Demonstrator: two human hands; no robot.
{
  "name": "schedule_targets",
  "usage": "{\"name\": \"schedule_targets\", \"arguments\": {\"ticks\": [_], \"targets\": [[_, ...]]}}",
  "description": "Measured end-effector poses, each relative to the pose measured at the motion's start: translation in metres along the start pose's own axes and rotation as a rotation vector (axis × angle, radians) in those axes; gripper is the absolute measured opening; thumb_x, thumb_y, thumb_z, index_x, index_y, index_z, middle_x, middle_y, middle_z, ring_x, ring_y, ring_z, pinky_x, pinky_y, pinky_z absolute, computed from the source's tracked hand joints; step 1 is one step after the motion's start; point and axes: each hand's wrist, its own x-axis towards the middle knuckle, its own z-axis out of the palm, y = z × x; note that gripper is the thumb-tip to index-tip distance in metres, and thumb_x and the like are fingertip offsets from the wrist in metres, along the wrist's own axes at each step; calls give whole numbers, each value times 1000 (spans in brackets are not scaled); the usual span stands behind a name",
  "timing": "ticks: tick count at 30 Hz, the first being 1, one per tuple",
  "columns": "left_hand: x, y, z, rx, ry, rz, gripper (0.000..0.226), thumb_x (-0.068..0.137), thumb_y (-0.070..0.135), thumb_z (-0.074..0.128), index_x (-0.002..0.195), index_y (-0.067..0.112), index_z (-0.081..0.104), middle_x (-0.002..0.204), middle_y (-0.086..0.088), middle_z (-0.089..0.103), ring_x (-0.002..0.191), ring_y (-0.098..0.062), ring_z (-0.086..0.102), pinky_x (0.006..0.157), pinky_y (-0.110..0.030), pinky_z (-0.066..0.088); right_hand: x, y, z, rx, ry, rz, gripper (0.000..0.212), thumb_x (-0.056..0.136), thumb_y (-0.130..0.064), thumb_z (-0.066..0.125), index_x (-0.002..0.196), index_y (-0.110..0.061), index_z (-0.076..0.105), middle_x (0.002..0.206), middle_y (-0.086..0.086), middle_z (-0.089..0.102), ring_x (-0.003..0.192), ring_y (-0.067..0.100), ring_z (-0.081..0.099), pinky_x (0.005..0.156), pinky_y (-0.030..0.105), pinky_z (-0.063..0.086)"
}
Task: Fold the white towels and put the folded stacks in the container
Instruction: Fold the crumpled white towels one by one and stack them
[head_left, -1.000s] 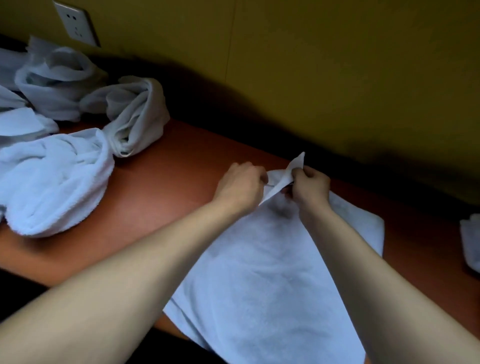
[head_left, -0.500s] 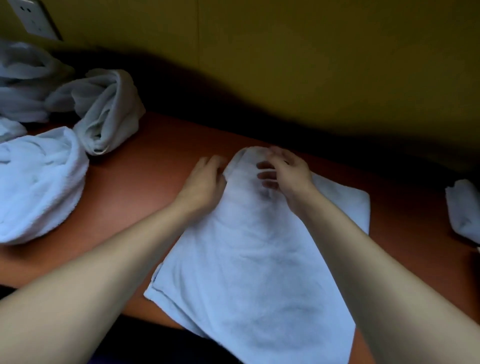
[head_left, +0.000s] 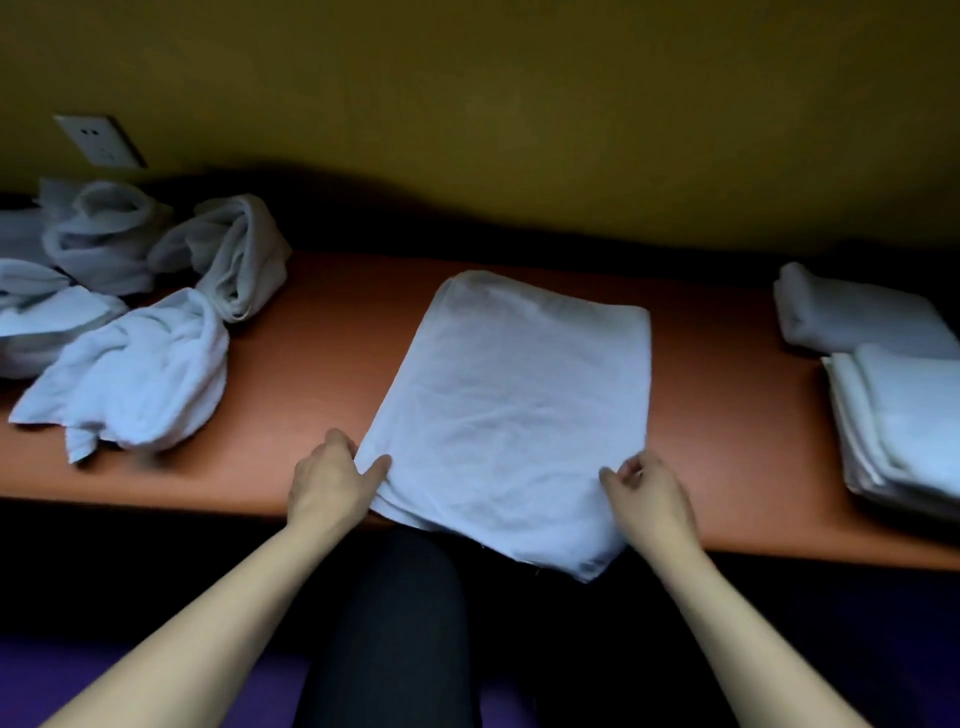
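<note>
One folded towel (head_left: 511, 415) is pinched by left hand (head_left: 332, 483) and right hand (head_left: 649, 493); two folded stacks (head_left: 893, 415) lie right.

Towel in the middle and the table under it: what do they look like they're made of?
Towel: soft woven cloth, likely cotton terry; matte, creased, drapes limply over the table edge. Table: smooth reddish-brown top with a faint sheen, maybe laminate or painted wood; no grain visible, so I can't tell which.

Flat half-folded white terry towel (head_left: 511, 410) mid orange-brown tabletop (head_left: 332, 332), crumpled white towels (head_left: 135, 322) to its L, stacked folded white towels (head_left: 893, 405) to its R, hands at near corners.
</note>
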Motion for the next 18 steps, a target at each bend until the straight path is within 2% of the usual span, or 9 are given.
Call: {"name": "schedule_targets", "arguments": {"ticks": [2,5,8,10,12,13,16,18], "targets": [[2,2,-3,-23,-62,-34,39,88,49,67,99,14,54,98,-7,66,100,-33,58,79,-36,44,-26,16,1,20,3,63,26,84,-36,68,87,-16,51,90,7,64,91,34,63,76,35,46],[-5,7,-6,-26,-104,-31,35,89,44,67,93,11,56,95,-9,67,98,-34,61,81,-36,46,-48,29,1,37,7,204,49,85,-48,67,106,-8,46,109,16,64,103,38,64,79,38,47],[-25,13,-12,-72,-63,-22,33,96,35,60,103,3,53,108,-18,65,100,-36,60,81,-37,44,-58,29,4,158,-67,326,63,87,-48,66,125,-2,46,122,18,64,111,37,63,82,35,46],[-41,17,-14,-168,-39,-33,36,100,31,55,114,-2,48,116,-22,60,94,-32,63,77,-34,47,-62,31,8,373,-164,354,52,88,-38,67,122,-2,55,115,13,68,98,30,67,78,31,51],[-57,22,-14,-345,-64,-74,34,101,27,53,117,-1,42,116,-18,56,65,-15,70,60,-25,53,-69,35,9,585,-296,371,28,91,-27,65,110,-6,67,102,6,72,84,19,67,69,29,53],[-63,22,-14,-458,-74,-102,31,101,24,53,117,1,39,119,-17,55,58,-17,71,56,-28,57,-70,39,10,638,-293,355,26,90,-24,65,108,-6,69,101,6,73,85,20,69,73,33,57],[-72,18,-20,-681,-58,-133,29,98,12,54,122,12,37,127,-19,56,76,-32,72,61,-37,61,-65,51,3,749,-114,241,37,79,-26,75,107,-4,71,104,11,75,98,30,71,93,50,56],[-79,15,-29,-790,-76,-94,46,95,7,54,135,24,39,127,-16,57,84,-32,71,63,-38,61,-68,50,-15,786,-31,197,43,66,-33,79,100,-9,68,101,12,75,95,30,72,93,52,56]]}}
